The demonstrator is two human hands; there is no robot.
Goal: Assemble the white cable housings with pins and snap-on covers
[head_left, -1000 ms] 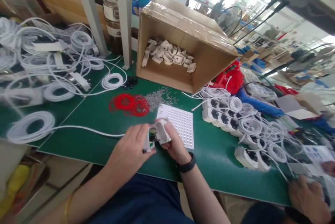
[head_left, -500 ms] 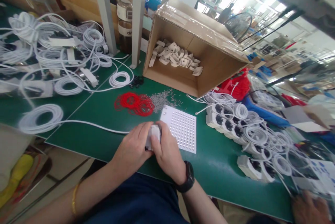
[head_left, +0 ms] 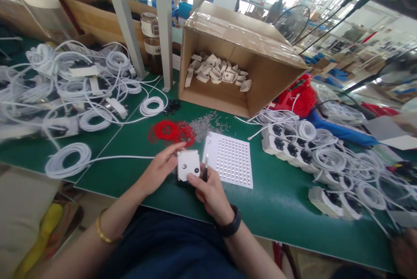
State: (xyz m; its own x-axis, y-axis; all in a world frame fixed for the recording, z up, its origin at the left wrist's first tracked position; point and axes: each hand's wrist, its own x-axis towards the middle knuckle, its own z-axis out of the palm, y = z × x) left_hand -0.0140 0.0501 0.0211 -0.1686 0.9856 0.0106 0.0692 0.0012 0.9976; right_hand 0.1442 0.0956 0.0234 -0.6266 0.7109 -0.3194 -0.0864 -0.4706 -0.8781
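Note:
In my right hand (head_left: 210, 187) is a white square plastic housing (head_left: 188, 165), its flat face turned up, with a round metallic spot and a small black round spot. My right thumb presses on its lower edge. The same hand also carries a slim tool (head_left: 206, 170) with a dark handle and a pale tip, its kind unclear. My left hand (head_left: 159, 168) is beside the housing's left edge, fingers stretched out; whether they touch it I cannot tell. A white cable (head_left: 120, 157) runs left from behind my left hand to a coil (head_left: 68, 160).
A white sheet of round stickers (head_left: 234, 161) lies right of my hands. Beyond are red rings (head_left: 167, 130), small metal pins (head_left: 203, 126) and a carton (head_left: 276, 83) holding white parts. Cabled units (head_left: 289, 148) stand right, coiled cables (head_left: 78, 83) left. Another person's hand (head_left: 404, 248) shows at lower right.
Both hands were wrapped round the housing. Now my left hand has loosened, and the housing's flat face and the slim tool show in my right hand. The view has shifted slightly.

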